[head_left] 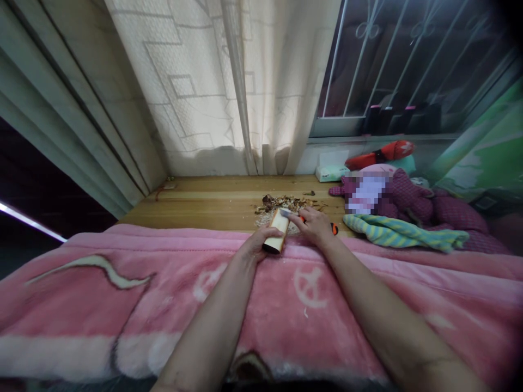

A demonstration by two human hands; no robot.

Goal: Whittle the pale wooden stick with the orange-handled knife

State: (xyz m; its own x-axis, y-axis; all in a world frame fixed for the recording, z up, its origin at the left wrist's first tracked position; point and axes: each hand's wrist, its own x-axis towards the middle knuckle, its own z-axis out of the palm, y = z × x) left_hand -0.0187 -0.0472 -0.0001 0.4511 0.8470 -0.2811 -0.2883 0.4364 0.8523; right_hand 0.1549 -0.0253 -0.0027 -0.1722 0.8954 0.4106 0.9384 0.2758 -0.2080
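Note:
My left hand is closed around the near part of a pale wooden block with brown edges and a dark near end. My right hand grips an orange and black utility knife, whose handle end sticks out to the right of the palm. The knife's grey front end lies against the far part of the block's upper face. Just beyond both hands, a heap of brown and pale wood shavings is spread on the wooden surface.
A pink fleece blanket covers the near side under my forearms. To the right are a purple plush toy, a striped cloth, a red folded bundle and a tissue pack. Curtains hang behind.

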